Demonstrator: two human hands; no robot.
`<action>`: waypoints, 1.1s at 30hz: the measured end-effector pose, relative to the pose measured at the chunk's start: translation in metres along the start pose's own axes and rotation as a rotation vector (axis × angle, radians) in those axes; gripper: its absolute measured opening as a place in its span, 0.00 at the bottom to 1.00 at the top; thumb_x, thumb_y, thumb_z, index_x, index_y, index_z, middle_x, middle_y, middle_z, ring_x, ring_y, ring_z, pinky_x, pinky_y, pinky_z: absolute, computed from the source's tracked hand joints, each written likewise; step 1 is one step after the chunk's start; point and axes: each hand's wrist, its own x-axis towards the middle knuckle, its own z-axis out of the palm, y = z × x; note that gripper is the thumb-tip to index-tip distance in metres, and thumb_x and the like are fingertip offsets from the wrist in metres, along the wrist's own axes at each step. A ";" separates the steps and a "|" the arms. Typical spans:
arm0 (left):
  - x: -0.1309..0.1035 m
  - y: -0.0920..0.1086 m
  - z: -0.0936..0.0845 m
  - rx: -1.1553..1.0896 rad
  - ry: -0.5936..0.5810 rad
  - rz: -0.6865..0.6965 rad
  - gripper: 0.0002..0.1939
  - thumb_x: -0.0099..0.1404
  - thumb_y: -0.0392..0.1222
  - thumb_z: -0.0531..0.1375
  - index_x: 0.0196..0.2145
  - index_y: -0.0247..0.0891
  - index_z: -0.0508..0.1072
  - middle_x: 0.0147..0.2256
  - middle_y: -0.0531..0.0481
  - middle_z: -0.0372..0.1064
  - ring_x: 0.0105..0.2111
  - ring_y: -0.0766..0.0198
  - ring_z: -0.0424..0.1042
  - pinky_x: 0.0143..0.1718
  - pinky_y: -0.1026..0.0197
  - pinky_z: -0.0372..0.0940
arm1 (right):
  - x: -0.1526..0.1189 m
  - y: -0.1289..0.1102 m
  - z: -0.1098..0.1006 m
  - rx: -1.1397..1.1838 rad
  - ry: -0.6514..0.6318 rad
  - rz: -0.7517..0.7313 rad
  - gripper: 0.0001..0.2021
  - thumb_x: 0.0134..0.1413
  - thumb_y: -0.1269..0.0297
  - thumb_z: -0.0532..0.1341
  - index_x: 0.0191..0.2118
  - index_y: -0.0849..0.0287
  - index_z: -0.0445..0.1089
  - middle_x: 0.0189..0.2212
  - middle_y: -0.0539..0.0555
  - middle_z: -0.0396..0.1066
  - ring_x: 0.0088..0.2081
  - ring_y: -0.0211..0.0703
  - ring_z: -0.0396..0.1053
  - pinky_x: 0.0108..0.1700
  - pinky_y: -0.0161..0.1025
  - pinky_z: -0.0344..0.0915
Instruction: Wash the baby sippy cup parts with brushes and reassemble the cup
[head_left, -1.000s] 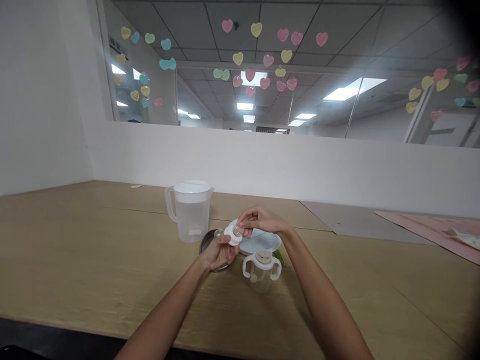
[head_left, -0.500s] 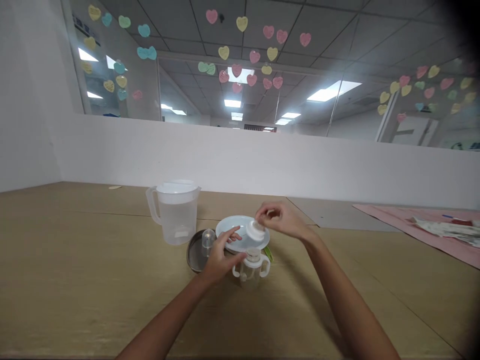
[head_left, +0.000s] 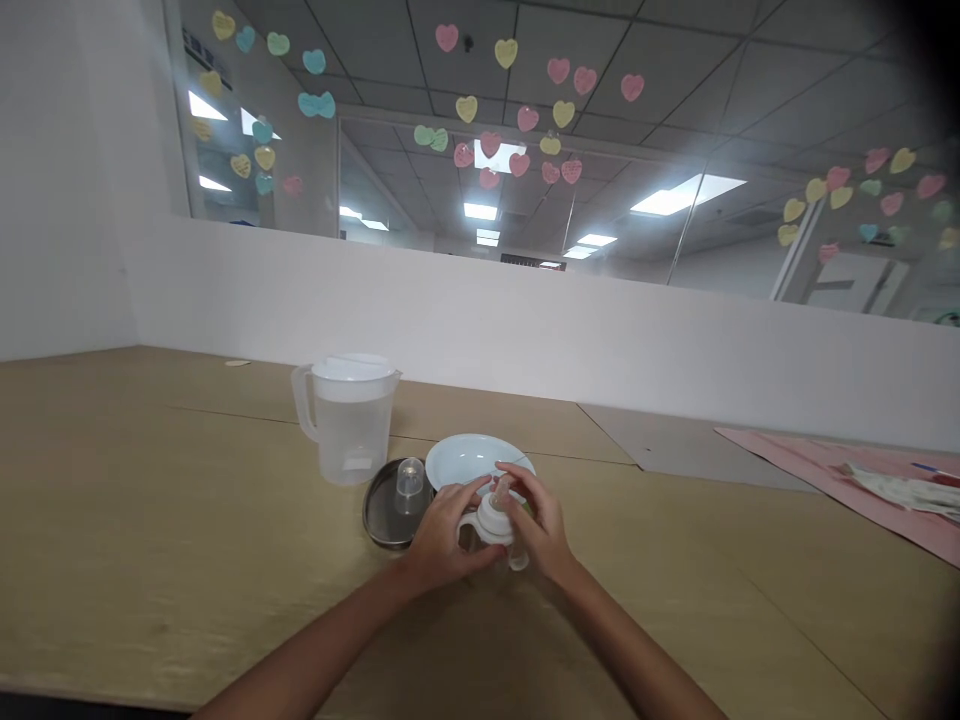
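A clear baby bottle with white side handles (head_left: 517, 562) stands upright on the table in front of me. A white collar with a clear nipple (head_left: 495, 518) sits on the bottle's mouth. My left hand (head_left: 444, 540) is closed around the bottle's left side near its handle. On the other side my right hand (head_left: 543, 528) has its fingers closed on the nipple and collar. Both hands hide much of the bottle's body. A clear domed cap (head_left: 410, 480) rests on a dark metal tray (head_left: 382, 515), just left of my left hand.
Behind my hands is a pale blue-white plate (head_left: 459, 458). A lidded clear pitcher (head_left: 354, 430) holding liquid stands at the back left. At the far right lies a pink mat (head_left: 795, 458) with a crumpled cloth (head_left: 896, 490). A white wall (head_left: 480, 320) closes off the table's back.
My right hand brought the nipple and collar down from over the plate onto the bottle's mouth. My left hand moved from the bottle's top to around its side. The view has shifted slightly.
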 end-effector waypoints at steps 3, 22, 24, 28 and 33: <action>-0.001 -0.002 0.001 -0.032 0.005 -0.034 0.37 0.48 0.52 0.61 0.54 0.41 0.54 0.46 0.45 0.62 0.45 0.58 0.62 0.48 0.54 0.60 | -0.005 0.005 -0.003 -0.101 0.027 -0.086 0.15 0.54 0.63 0.52 0.48 0.56 0.63 0.39 0.54 0.67 0.42 0.42 0.65 0.46 0.40 0.61; 0.001 -0.004 0.007 -0.007 0.085 -0.063 0.21 0.48 0.50 0.60 0.36 0.36 0.60 0.35 0.48 0.62 0.36 0.63 0.63 0.38 0.61 0.60 | -0.018 0.006 0.004 -0.243 0.241 -0.250 0.10 0.52 0.69 0.51 0.42 0.58 0.61 0.27 0.52 0.64 0.30 0.40 0.63 0.34 0.40 0.62; 0.001 -0.001 0.005 0.020 0.077 -0.046 0.21 0.50 0.50 0.59 0.38 0.36 0.62 0.37 0.47 0.63 0.38 0.62 0.63 0.41 0.59 0.60 | -0.021 0.005 0.004 -0.295 0.205 -0.345 0.11 0.50 0.70 0.52 0.41 0.58 0.61 0.27 0.53 0.64 0.30 0.41 0.63 0.33 0.42 0.62; 0.002 0.005 0.001 0.049 0.053 0.011 0.18 0.53 0.49 0.57 0.39 0.37 0.66 0.35 0.47 0.65 0.37 0.61 0.63 0.40 0.59 0.60 | -0.027 0.010 0.008 -0.312 0.164 -0.494 0.15 0.47 0.71 0.53 0.43 0.57 0.58 0.30 0.55 0.65 0.32 0.44 0.65 0.34 0.44 0.63; 0.004 0.007 0.000 0.049 0.037 0.024 0.19 0.52 0.49 0.58 0.40 0.37 0.67 0.35 0.47 0.66 0.37 0.60 0.62 0.40 0.58 0.60 | -0.021 0.016 0.012 -0.151 0.267 -0.244 0.20 0.50 0.66 0.52 0.50 0.58 0.50 0.42 0.60 0.62 0.41 0.45 0.64 0.42 0.46 0.63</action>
